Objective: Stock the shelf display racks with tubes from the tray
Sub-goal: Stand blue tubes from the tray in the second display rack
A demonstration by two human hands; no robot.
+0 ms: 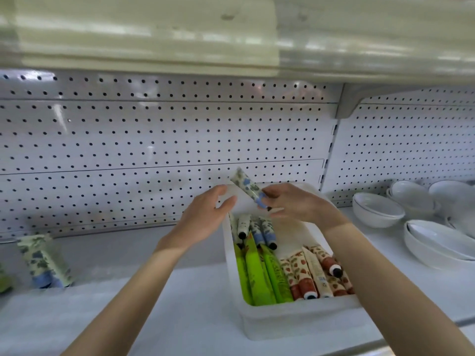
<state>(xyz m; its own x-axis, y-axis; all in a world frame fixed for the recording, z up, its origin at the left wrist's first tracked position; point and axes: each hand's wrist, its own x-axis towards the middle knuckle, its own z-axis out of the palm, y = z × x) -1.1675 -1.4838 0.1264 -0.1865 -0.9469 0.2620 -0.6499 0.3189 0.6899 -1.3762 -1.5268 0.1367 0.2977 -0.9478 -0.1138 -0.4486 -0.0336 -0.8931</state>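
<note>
right grip point(295, 204) pinches a blue-flowered tube point(244, 185) above the tray point(295, 321); left grip point(203, 217) loose, empty; picking done; next, probably stand it beside the matching tubes point(43, 260)

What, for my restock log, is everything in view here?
shelf: one, white, foreground
pegboard: one, white, behind the shelf
tray: one, white, on the shelf
held tube: one, cream with blue flowers, above tray's far end
blue-flower tubes: about four, cream and blue, tray's far end
green tubes: several, green, tray's near left
red-brown tubes: several, red-brown print, tray's near right
stocked tubes: few, cream and blue, standing at shelf's left
bowls: several, white, shelf's right
left hand: open, beside held tube
right hand: pinching held tube's cap end
</note>
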